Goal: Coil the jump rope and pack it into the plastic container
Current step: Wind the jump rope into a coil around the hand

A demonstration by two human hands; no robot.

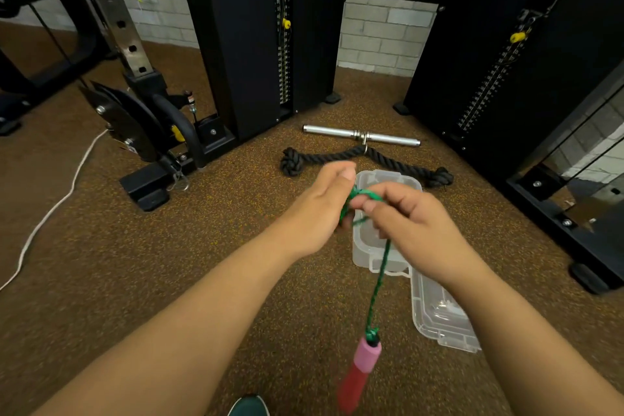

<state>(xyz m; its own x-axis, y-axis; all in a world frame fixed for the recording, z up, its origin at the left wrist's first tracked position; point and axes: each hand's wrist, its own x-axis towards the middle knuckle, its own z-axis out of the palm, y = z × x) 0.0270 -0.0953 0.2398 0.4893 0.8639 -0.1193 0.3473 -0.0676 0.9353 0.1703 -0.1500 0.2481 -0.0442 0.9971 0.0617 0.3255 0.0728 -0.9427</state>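
Nearest, at bottom edge: toe of a dark green shoe (249, 406) on speckled brown rubber floor (135, 280).

Just right of shoe: pink-and-red foam handle (359, 373), blurred, hanging free at lower end of thin green braided jump rope (377, 284). Rope running up from handle to both hands.

2 bare forearms reaching forward from lower corners. Left hand (320, 209) closed around a small bundle of green loops; number of loops cannot be told. Right hand (410, 225) pinching rope between thumb and fingertips at top of bundle, hanging strand dropping from beneath it. Hands nearly touching, held above floor.

Below right forearm: clear plastic lid (442, 317) flat on floor. Just beyond lid, under hands: clear rectangular plastic container (366, 247), open, largely hidden by hands; no rope seen inside.

Beyond container: thick black twisted rope attachment (341, 156) with knotted ends, then chromed straight steel bar (361, 136), both on floor.

Left: white cord (50, 209) trailing across floor; black machine base with pulley (135, 125).

Farthest: 2 black weight-stack towers (256, 27) with yellow selector pins, against white brick wall (381, 34).
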